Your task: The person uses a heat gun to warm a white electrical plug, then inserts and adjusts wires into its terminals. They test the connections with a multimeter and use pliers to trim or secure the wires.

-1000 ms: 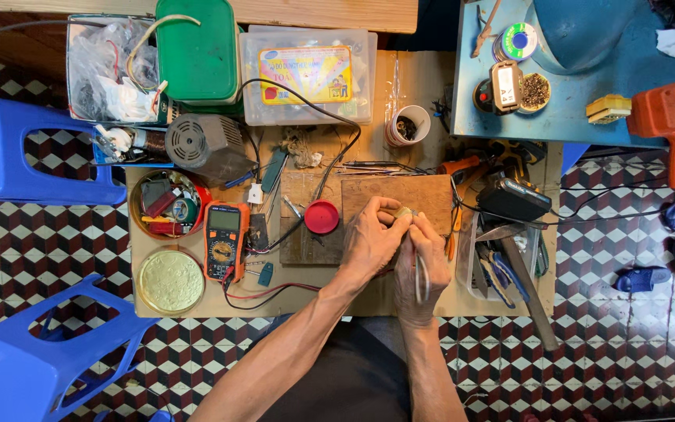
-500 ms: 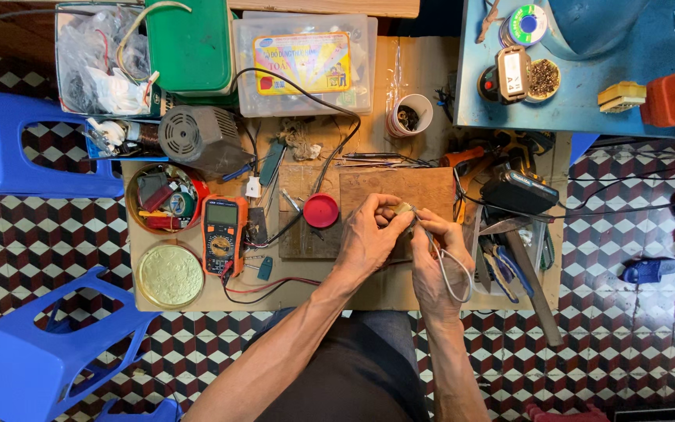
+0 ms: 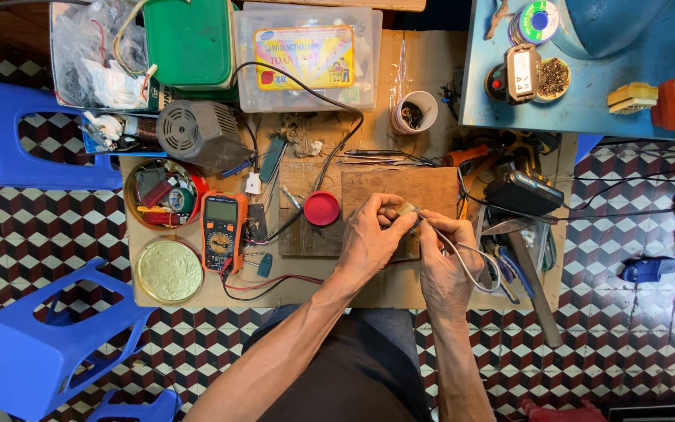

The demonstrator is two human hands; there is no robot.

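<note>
While my left hand (image 3: 369, 238) pinches the small part (image 3: 408, 209) over the wooden board (image 3: 400, 187), my right hand (image 3: 447, 262) grips thin gray wires (image 3: 470, 266); light, probably fragile, best held by its edges.

The wooden board (image 3: 408, 187) under the hands is matt, worn and rough, lying on a low table (image 3: 376, 289) topped with dull brown cardboard. The red lid (image 3: 322, 208), the orange meter (image 3: 223, 231), the green box (image 3: 191, 41) and the blue stool (image 3: 33, 344) are smooth plastic with a slight gloss; the clear box (image 3: 306, 59) is see-through plastic. The round tin lid (image 3: 169, 270) is brassy metal with a soft sheen, and the floor (image 3: 48, 227) is patterned tile.
</note>
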